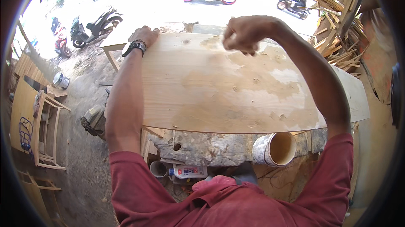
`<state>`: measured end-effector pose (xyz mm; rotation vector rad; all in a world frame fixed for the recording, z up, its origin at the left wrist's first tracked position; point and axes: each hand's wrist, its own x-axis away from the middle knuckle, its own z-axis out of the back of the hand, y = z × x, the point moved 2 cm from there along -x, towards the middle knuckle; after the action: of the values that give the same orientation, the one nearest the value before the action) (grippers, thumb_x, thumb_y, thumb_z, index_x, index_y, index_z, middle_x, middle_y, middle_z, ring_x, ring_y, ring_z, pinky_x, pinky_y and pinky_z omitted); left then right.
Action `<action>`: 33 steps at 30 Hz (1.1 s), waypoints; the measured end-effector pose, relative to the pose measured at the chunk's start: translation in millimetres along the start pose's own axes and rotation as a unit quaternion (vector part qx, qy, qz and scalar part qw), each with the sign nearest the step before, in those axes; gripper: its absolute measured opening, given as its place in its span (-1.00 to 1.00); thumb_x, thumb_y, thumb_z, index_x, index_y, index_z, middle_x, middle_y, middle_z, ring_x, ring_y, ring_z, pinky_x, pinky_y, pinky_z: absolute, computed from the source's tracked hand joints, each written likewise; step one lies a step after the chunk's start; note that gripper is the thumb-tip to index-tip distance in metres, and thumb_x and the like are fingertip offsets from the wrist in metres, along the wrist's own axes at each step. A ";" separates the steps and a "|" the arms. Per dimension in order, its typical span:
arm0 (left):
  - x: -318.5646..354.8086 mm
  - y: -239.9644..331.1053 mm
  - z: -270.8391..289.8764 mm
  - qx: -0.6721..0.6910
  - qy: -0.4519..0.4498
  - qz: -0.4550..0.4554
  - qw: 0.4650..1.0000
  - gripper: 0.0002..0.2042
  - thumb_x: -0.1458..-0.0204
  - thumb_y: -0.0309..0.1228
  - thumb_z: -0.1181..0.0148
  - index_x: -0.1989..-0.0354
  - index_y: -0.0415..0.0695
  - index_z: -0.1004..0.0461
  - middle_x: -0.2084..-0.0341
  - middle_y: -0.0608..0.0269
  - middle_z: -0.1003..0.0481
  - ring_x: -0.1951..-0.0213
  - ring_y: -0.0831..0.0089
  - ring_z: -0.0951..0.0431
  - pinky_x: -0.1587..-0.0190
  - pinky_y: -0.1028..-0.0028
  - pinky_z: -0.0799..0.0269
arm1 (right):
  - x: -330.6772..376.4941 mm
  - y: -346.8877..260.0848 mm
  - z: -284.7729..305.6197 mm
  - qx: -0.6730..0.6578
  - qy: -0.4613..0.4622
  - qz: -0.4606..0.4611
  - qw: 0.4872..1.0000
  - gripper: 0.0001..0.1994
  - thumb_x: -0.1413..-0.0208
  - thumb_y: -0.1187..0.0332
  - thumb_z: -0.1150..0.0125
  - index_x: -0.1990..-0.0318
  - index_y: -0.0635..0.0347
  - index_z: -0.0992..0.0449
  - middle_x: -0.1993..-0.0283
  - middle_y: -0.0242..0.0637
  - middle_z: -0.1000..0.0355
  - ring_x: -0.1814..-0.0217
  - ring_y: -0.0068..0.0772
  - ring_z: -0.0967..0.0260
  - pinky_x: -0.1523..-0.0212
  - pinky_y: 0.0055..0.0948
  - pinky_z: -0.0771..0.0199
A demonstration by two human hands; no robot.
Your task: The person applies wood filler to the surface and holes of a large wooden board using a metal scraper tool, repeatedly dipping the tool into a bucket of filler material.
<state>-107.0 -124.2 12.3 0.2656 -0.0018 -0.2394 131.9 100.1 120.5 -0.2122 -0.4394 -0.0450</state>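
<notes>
Beyond a bucket (pixel 260 150), tan inside, a cup (pixel 158 169) and a bottle (pixel 190 171), contents unclear, lies the board (pixel 185 75), left hand (pixel 144 36) at its far corner, right hand (pixel 248 34) curled above it, both grips impossible to tell.

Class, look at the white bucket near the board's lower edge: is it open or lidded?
The white bucket is open: its round mouth is uncovered, and the brownish inside shows.

open-air woodwkg shop by rd (pixel 147 5): scrap-wood pile (pixel 348 56), lg board (pixel 190 83) over worn bench (pixel 211 147), bare-wood frame (pixel 56 132)
</notes>
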 end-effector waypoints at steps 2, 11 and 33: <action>-6.1 1.8 -5.6 0.010 0.022 -0.018 1.000 -0.46 -0.16 0.04 0.01 -0.11 -0.08 -0.58 -0.13 0.00 -0.55 -0.18 0.10 -0.54 -0.26 0.15 -0.41 | -16.6 4.7 2.0 -0.034 0.073 0.018 0.997 -0.57 -0.31 0.21 -0.10 -0.18 0.34 -0.51 0.54 -0.20 -0.54 0.56 -0.37 -0.57 0.40 -0.36 -0.68; 0.5 1.0 -4.0 0.006 0.018 -0.009 1.000 -0.46 -0.18 0.04 0.02 -0.10 -0.10 -0.60 -0.14 -0.02 -0.55 -0.19 0.10 -0.54 -0.27 0.14 -0.40 | -0.8 -2.0 -9.1 0.039 -0.061 -0.016 0.997 -0.61 -0.29 0.28 -0.12 -0.16 0.37 -0.53 0.55 -0.17 -0.54 0.56 -0.39 -0.57 0.43 -0.37 -0.64; 1.4 -0.5 -2.6 0.021 0.029 -0.010 0.999 -0.44 -0.14 0.02 -0.01 -0.09 -0.20 -0.59 -0.09 -0.15 -0.56 -0.14 0.04 -0.57 -0.23 0.16 -0.41 | 12.9 39.8 3.1 0.166 0.144 0.033 0.975 -0.60 -0.40 0.11 -0.02 -0.28 -0.01 -0.49 -0.19 -0.07 -0.52 -0.21 0.00 -0.48 -0.28 -0.16 -0.42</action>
<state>-105.7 -124.4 9.6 0.3149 0.0538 -0.2522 145.8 139.7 120.9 0.1097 -0.1449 0.0632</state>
